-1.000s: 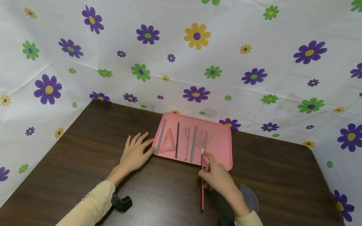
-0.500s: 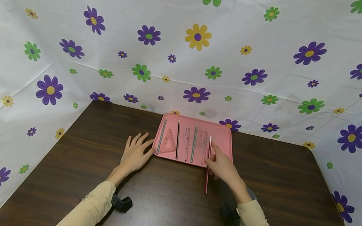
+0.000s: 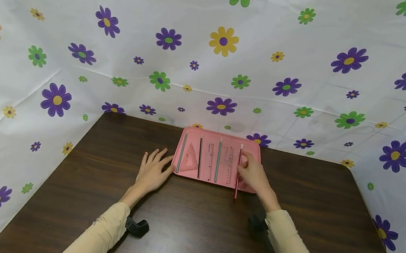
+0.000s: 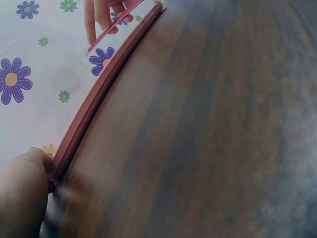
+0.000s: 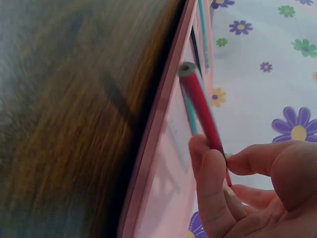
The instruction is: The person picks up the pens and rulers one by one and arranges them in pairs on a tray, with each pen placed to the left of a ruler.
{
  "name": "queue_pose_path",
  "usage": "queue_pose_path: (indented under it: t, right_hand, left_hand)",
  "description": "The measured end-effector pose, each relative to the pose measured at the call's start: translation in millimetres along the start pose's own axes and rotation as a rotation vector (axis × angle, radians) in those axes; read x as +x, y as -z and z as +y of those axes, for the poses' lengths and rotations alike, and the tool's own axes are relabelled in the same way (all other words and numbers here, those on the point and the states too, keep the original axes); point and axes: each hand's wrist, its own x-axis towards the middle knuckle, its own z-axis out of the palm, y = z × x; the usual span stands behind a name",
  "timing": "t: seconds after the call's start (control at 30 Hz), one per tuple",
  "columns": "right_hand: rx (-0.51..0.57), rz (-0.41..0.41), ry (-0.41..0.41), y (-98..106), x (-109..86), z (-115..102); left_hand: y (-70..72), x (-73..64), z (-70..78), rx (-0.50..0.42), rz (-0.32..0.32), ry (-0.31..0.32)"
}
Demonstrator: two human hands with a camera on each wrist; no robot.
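My right hand [image 3: 255, 176] pinches a red pencil [image 3: 240, 156] between thumb and fingers, over the right part of a pink tray [image 3: 253, 146]. The pencil's near end juts past the tray's front rim; in the right wrist view that end [image 5: 187, 70] is flat with a dark core. On the tray, from left, lie a green pencil [image 3: 182, 152], a clear set square [image 3: 190, 159], a black pencil [image 3: 200, 156], a clear ruler [image 3: 210, 162], another green pencil [image 3: 218, 159] and a second clear ruler [image 3: 229, 165]. My left hand [image 3: 151, 172] rests with spread fingers, thumb at the tray's left edge.
The tray stands at the back of a dark wooden table [image 3: 188, 225]. Behind and beside the table hangs a white flower-printed sheet [image 3: 189, 6]. Each wrist wears a black camera mount, the left one [image 3: 137, 227] near the tabletop.
My right hand has carried the red pencil forward and a little right, from the tray's front edge to over the tray beside the second ruler. The left hand has stayed put.
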Motion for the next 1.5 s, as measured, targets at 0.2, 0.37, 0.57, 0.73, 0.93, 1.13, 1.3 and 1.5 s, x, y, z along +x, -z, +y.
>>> queue_pose_path:
  t: [0.2, 0.37, 0.57, 0.73, 0.93, 1.13, 1.3, 1.5]
  right_hand:
    - [-0.029, 0.028, -0.017, -1, 14.8, 6]
    - [-0.044, 0.032, -0.032, -2, 24.5, 11]
    - [-0.056, 0.044, -0.016, -4, 35.8, 17]
    - [-0.046, 0.016, -0.035, -8, 42.9, 21]
    - [-0.040, -0.017, -0.059, -15, 44.7, 24]
    - [-0.124, -0.010, -0.066, -20, 46.8, 23]
    - [-0.159, -0.010, -0.057, -22, 45.9, 22]
    - [-0.160, -0.010, -0.054, -22, 43.1, 21]
  left_hand:
    - [-0.5, 0.8, -0.8, -0.004, 0.003, -0.001]
    - [-0.6, 1.7, -1.0, 0.008, -0.016, 0.008]
    - [-0.4, 2.1, -1.0, -0.003, -0.002, -0.003]
    - [-0.6, 1.5, -0.8, 0.000, -0.005, -0.002]
    - [0.4, 0.9, -0.1, 0.000, -0.012, 0.007]
    - [0.6, 0.1, 0.5, -0.001, -0.003, 0.008]
    - [0.6, -0.2, 0.3, 0.003, -0.001, 0.006]
    - [0.8, -0.5, 0.8, 0.002, -0.004, 0.007]
